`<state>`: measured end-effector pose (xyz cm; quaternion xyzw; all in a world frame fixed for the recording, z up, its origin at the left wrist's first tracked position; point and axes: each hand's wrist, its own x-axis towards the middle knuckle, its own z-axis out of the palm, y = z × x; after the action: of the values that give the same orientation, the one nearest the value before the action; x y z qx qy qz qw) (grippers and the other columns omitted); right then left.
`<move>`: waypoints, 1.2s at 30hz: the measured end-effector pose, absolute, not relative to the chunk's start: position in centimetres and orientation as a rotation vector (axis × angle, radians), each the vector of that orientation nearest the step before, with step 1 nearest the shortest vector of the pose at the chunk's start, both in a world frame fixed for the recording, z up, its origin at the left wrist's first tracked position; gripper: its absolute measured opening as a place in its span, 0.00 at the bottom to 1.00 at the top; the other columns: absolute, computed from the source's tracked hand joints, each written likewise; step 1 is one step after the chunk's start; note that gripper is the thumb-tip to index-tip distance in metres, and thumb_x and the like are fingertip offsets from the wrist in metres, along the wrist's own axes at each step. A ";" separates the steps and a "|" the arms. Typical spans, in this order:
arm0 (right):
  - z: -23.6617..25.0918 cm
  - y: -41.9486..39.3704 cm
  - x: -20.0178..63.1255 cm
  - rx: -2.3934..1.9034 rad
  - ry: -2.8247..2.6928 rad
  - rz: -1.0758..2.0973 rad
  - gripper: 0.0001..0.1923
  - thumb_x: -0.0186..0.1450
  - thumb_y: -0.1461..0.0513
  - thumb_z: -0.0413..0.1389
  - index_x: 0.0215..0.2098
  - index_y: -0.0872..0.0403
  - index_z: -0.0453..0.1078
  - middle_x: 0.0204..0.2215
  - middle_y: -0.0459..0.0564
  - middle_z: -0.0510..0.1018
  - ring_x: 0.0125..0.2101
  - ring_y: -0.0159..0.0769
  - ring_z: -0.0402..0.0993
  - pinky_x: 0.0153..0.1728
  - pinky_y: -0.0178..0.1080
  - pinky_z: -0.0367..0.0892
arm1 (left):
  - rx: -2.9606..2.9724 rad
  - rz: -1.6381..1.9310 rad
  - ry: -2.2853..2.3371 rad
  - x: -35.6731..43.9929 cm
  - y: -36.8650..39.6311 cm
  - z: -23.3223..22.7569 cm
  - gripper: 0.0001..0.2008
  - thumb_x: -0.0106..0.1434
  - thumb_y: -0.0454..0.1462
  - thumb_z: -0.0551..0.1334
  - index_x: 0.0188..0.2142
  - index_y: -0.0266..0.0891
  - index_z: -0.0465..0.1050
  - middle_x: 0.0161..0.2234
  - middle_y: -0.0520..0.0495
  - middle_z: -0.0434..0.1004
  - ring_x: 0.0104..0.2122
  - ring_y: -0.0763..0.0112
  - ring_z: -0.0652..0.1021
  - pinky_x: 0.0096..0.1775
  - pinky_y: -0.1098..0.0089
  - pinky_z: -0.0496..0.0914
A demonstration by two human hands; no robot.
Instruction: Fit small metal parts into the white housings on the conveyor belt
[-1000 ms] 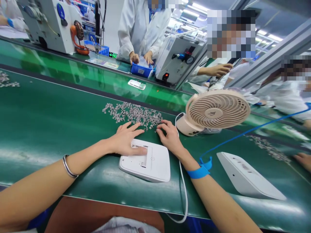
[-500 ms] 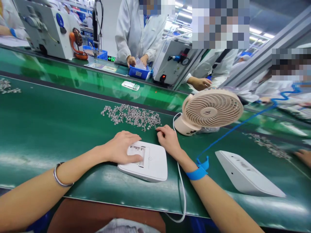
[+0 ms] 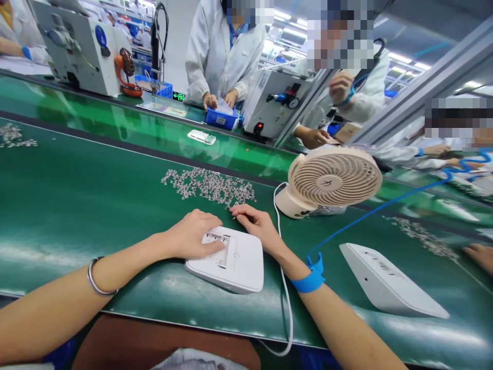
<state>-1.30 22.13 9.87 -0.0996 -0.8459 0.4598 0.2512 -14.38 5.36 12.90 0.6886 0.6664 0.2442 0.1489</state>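
A white plastic housing (image 3: pixel 246 262) lies on the green work surface, with an open battery compartment and a small group of round holes on its upper face. My left hand (image 3: pixel 196 235) grips its left side, the thumb across the compartment and the fingers over the far edge. Beyond the housing spreads a loose pile of small metal pieces (image 3: pixel 210 184). At the near right edge of that pile, my right hand (image 3: pixel 259 227) pinches thumb and forefinger together on a tiny metal piece (image 3: pixel 234 217). The piece's exact shape is too small to make out.
A beige fan (image 3: pixel 335 177) stands right of the pile, its white cable (image 3: pixel 287 308) running down past my right wrist. A blue cord (image 3: pixel 365 208) leads from my wrist strap. Another white housing (image 3: pixel 393 280) lies at the right. Across the green belt (image 3: pixel 154 128), co-workers handle parts.
My right hand has moved left along the pile's near edge, and a tiny piece now shows at its fingertips. My left hand stays on the housing. A co-worker's hand has risen behind the fan.
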 end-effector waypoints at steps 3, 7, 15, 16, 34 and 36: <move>9.7 22.2 -1.5 -0.361 -2.241 1.194 0.11 0.59 0.56 0.51 0.29 0.54 0.70 0.32 0.50 0.74 0.36 0.39 0.70 0.38 0.40 0.65 | 1.969 0.683 1.938 -14.3 5.3 13.0 0.15 0.60 0.44 0.54 0.40 0.36 0.71 0.39 0.44 0.74 0.39 0.63 0.72 0.44 0.62 0.63; 9.4 22.3 -1.4 -0.543 -2.128 1.238 0.13 0.56 0.54 0.53 0.31 0.55 0.71 0.27 0.49 0.74 0.29 0.37 0.70 0.32 0.38 0.66 | 1.927 0.626 2.009 -14.2 5.1 13.2 0.16 0.60 0.44 0.53 0.41 0.36 0.71 0.38 0.44 0.73 0.36 0.63 0.71 0.40 0.62 0.64; 9.5 22.4 -1.2 -0.625 -2.011 1.283 0.13 0.51 0.54 0.58 0.26 0.56 0.71 0.24 0.47 0.72 0.24 0.33 0.64 0.24 0.33 0.60 | 1.921 0.598 2.018 -14.2 5.1 13.2 0.16 0.61 0.43 0.53 0.42 0.37 0.71 0.37 0.45 0.73 0.35 0.64 0.71 0.40 0.63 0.64; 9.6 22.4 -1.1 -0.637 -1.977 1.314 0.12 0.50 0.54 0.59 0.26 0.56 0.71 0.24 0.47 0.72 0.24 0.32 0.64 0.25 0.33 0.61 | 1.925 0.600 2.017 -14.2 5.1 13.2 0.16 0.61 0.43 0.53 0.42 0.37 0.71 0.37 0.45 0.73 0.35 0.64 0.71 0.40 0.63 0.64; 11.0 21.8 0.1 -0.658 -1.893 1.406 0.10 0.47 0.58 0.61 0.22 0.55 0.66 0.22 0.46 0.70 0.25 0.32 0.65 0.26 0.33 0.63 | 1.700 0.651 2.230 -14.3 5.2 13.2 0.18 0.62 0.42 0.50 0.44 0.34 0.70 0.42 0.40 0.74 0.41 0.58 0.73 0.46 0.56 0.65; 11.1 21.6 0.2 -0.670 -1.884 1.408 0.10 0.48 0.58 0.61 0.24 0.55 0.68 0.23 0.46 0.70 0.24 0.32 0.65 0.25 0.32 0.63 | 1.660 0.676 2.242 -14.3 5.2 13.5 0.18 0.62 0.42 0.51 0.44 0.33 0.70 0.41 0.40 0.74 0.40 0.60 0.74 0.43 0.59 0.67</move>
<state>0.19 21.64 11.12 -0.2575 -0.7242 0.5413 0.3408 -14.26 5.16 13.53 0.5729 0.7740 0.2332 0.1353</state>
